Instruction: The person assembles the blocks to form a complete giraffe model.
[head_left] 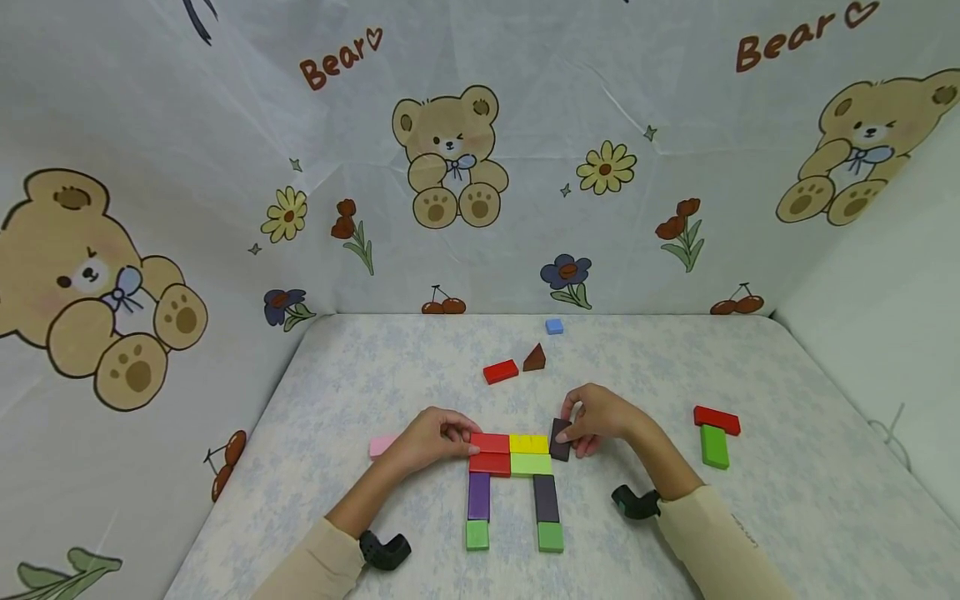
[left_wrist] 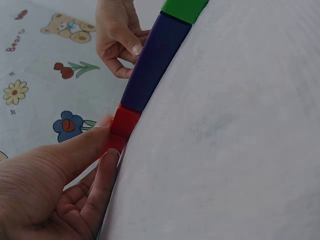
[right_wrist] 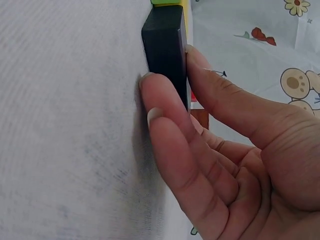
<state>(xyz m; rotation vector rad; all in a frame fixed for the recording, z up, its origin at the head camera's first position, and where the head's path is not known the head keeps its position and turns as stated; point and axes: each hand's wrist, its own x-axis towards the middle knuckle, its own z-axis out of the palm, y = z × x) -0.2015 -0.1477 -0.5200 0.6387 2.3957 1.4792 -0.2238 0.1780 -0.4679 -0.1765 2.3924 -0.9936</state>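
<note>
Near the middle of the table, my left hand (head_left: 435, 437) pinches the left end of the upper red block (head_left: 490, 442), with a second red block (head_left: 490, 464) against its front side. To their right lie a yellow block (head_left: 528, 443) and a lime block (head_left: 530, 465). My right hand (head_left: 602, 417) holds a black block (right_wrist: 166, 47) between thumb and fingers, at the right end of this row. Below the row run a purple block (head_left: 478, 497) and a dark block (head_left: 546, 498), like two legs, each ending in a green block (head_left: 477, 535).
A pink block (head_left: 381, 447) is partly hidden behind my left hand. Farther back lie a red block (head_left: 500, 372), a brown triangular block (head_left: 535, 358) and a small blue block (head_left: 554, 327). On the right, another red block (head_left: 717, 420) sits by a green block (head_left: 715, 447).
</note>
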